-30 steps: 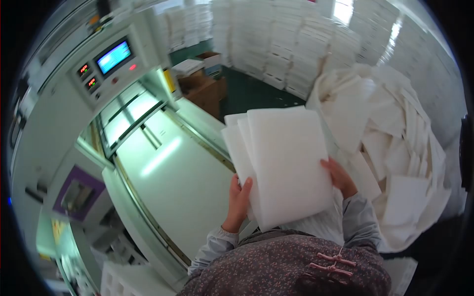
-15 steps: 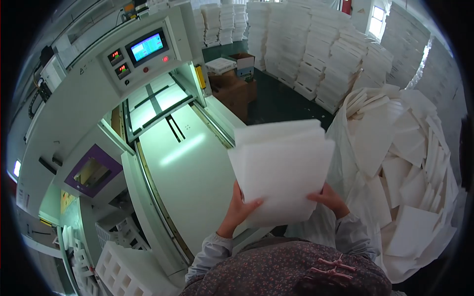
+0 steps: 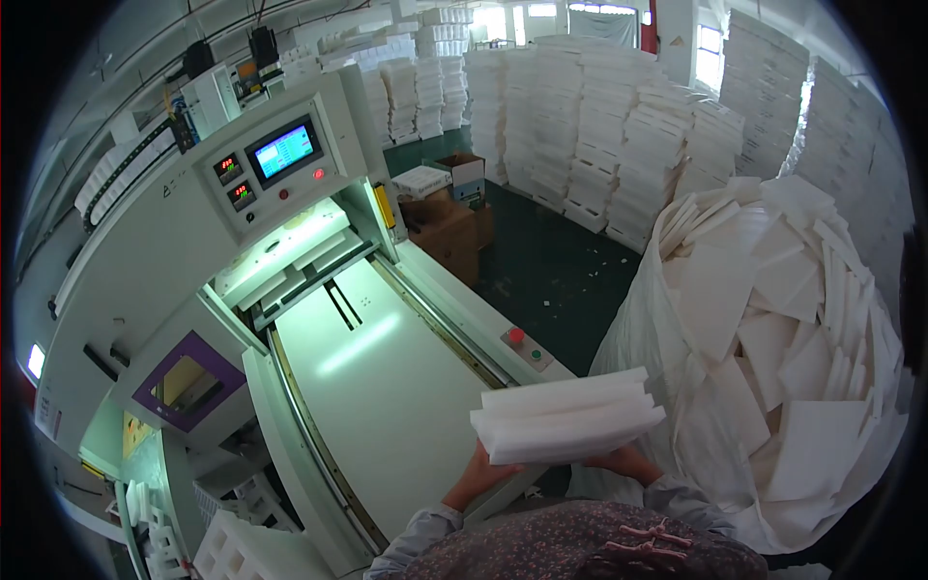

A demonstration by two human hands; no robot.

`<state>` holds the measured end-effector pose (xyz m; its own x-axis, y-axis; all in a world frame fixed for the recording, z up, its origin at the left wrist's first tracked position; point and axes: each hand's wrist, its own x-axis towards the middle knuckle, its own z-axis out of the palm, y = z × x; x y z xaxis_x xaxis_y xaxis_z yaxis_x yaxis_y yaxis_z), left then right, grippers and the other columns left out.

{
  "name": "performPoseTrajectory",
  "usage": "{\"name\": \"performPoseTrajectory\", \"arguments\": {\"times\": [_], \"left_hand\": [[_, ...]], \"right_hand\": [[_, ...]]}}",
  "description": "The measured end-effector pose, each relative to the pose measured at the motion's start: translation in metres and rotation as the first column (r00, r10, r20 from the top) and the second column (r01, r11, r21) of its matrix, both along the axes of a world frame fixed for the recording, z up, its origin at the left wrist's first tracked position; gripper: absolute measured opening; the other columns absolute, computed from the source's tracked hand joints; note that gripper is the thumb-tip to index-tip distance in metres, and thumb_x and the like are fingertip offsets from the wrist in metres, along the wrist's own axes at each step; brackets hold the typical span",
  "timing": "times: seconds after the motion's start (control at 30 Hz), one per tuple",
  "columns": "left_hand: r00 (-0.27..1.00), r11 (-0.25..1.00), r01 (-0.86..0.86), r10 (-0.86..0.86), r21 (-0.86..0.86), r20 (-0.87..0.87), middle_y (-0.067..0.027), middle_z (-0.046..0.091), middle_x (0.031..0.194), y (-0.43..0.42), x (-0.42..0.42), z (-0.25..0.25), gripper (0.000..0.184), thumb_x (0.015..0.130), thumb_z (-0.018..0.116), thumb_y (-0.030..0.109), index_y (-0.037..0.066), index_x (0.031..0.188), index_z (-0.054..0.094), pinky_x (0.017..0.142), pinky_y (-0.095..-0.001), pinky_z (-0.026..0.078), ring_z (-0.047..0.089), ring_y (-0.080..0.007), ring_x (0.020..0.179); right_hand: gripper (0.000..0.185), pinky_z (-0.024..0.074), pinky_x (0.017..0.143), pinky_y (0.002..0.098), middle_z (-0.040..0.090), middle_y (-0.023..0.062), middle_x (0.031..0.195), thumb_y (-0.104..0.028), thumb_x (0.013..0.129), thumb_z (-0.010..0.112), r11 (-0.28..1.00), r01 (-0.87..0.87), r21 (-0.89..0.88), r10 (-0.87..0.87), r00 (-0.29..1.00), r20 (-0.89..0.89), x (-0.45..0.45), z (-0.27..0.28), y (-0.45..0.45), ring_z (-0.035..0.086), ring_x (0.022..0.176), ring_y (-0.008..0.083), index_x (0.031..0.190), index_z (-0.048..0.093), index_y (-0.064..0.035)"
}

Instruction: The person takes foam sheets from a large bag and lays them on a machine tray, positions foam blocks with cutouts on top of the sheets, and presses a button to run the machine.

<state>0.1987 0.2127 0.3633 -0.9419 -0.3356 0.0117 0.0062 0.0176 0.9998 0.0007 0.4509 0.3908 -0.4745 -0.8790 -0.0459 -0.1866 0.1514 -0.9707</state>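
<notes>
A short stack of white foam sheets point(image 3: 565, 418) is held in front of my body, its layered edges facing up toward me. My left hand point(image 3: 481, 476) grips it from below at the left, and my right hand point(image 3: 626, 464) supports the lower right side. Most of the fingers are hidden beneath the stack. To the left lies the machine's flat white bed point(image 3: 377, 387). On the right, close to my right arm, a big clear plastic bag point(image 3: 643, 353) bulges with loose white foam sheets point(image 3: 822, 435).
The machine's control panel point(image 3: 280, 159) has a lit screen. A red button point(image 3: 517, 335) sits on the near rail. Brown cardboard boxes point(image 3: 445, 237) stand beyond the machine, with tall foam stacks point(image 3: 619, 135) behind. Cut foam pieces point(image 3: 246, 551) lie lower left.
The foam stack has come down and tipped from its broad face to its edges. Both hands have shifted beneath it. Inside the machine, a white block now shows under the panel.
</notes>
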Motion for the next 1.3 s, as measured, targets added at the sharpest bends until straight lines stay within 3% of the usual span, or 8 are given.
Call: {"name": "performPoseTrajectory", "arguments": {"times": [0.2,0.3,0.47,0.53,0.87,1.13,1.2,1.3], "left_hand": [[0.997,0.997,-0.054,0.051,-0.06,-0.054,-0.0204,0.04,0.132,0.003,0.0,-0.023,0.09,0.068,0.078,0.017,0.0,0.137,0.022,0.099,-0.0397,0.036,0.043,-0.032,0.12],[0.999,0.999,-0.043,0.043,-0.017,-0.016,-0.0212,0.043,0.129,-0.006,-0.003,0.019,0.082,0.07,0.077,0.015,-0.002,0.134,0.028,0.095,-0.0391,0.04,0.046,-0.0295,0.115],[0.973,0.968,-0.231,0.229,0.099,0.031,-0.0215,0.056,0.111,-0.016,-0.028,0.082,0.062,0.076,0.07,0.015,-0.005,0.127,0.041,0.083,-0.0352,0.047,0.057,-0.0273,0.096],[0.925,0.925,-0.295,0.339,0.241,-0.17,-0.021,0.058,0.108,-0.012,-0.034,0.096,0.057,0.08,0.066,0.018,-0.007,0.125,0.042,0.078,-0.0329,0.048,0.059,-0.0267,0.091],[0.796,0.796,-0.605,0.605,0.005,0.012,-0.0178,0.059,0.105,0.014,-0.047,0.141,0.046,0.085,0.058,0.02,-0.008,0.12,0.048,0.079,-0.0316,0.047,0.057,-0.0244,0.09],[0.867,0.867,-0.499,0.499,-0.003,0.008,-0.0185,0.059,0.106,-0.004,-0.012,0.138,0.048,0.083,0.06,0.018,-0.008,0.121,0.047,0.078,-0.0324,0.047,0.058,-0.0254,0.088],[0.911,0.911,-0.412,0.412,-0.007,-0.002,-0.019,0.059,0.106,-0.007,-0.006,0.136,0.049,0.083,0.061,0.019,-0.007,0.122,0.046,0.078,-0.0331,0.047,0.058,-0.0258,0.088],[0.946,0.946,-0.323,0.323,-0.029,0.015,-0.0203,0.059,0.107,0.007,-0.007,0.134,0.05,0.083,0.061,0.019,-0.007,0.123,0.046,0.079,-0.0331,0.048,0.058,-0.0269,0.089]], "right_hand": [[0.076,0.0371,0.101,0.0423,0.047,0.0167,0.131,-0.016,0.07,0.078,0.999,-0.041,-0.017,0.043,0.991,0.129,0.012,-0.005,0.004,0.047,0.117,0.0296,0.133,0.038,-0.0018],[0.083,0.0346,0.102,0.0407,0.043,0.0182,0.133,-0.018,0.069,0.078,0.996,-0.007,-0.091,0.014,0.997,0.08,0.005,0.012,-0.001,0.044,0.12,0.0295,0.135,0.032,-0.0006],[0.091,0.0299,0.103,0.0376,0.037,0.0192,0.134,-0.025,0.069,0.077,0.991,0.059,-0.123,-0.049,0.995,0.083,-0.021,0.099,-0.011,0.038,0.121,0.03,0.138,0.023,0.0014],[0.083,0.0308,0.101,0.0377,0.04,0.0194,0.13,-0.025,0.072,0.074,0.953,0.038,-0.301,-0.045,0.999,-0.016,-0.027,0.112,-0.015,0.04,0.118,0.0304,0.135,0.027,0.0018],[0.082,0.0296,0.102,0.0389,0.034,0.0194,0.135,-0.023,0.077,0.069,0.981,0.178,-0.08,-0.192,0.956,-0.22,-0.001,0.155,-0.047,0.036,0.122,0.0309,0.139,0.02,-0.0018],[0.084,0.0286,0.103,0.0382,0.031,0.0206,0.138,-0.029,0.078,0.068,0.979,0.022,-0.201,-0.044,0.993,-0.105,-0.019,0.144,-0.056,0.036,0.123,0.0316,0.14,0.018,-0.0003],[0.088,0.0261,0.105,0.0389,0.028,0.0209,0.14,-0.029,0.079,0.068,0.946,-0.001,-0.324,0.034,0.995,0.096,-0.05,0.137,-0.064,0.032,0.126,0.0312,0.142,0.014,-0.0002],[0.09,0.0242,0.106,0.0388,0.027,0.0208,0.141,-0.031,0.079,0.068,0.923,0.084,-0.375,0.019,0.965,0.263,-0.066,0.203,-0.058,0.031,0.127,0.0297,0.142,0.012,0.0002]]}}
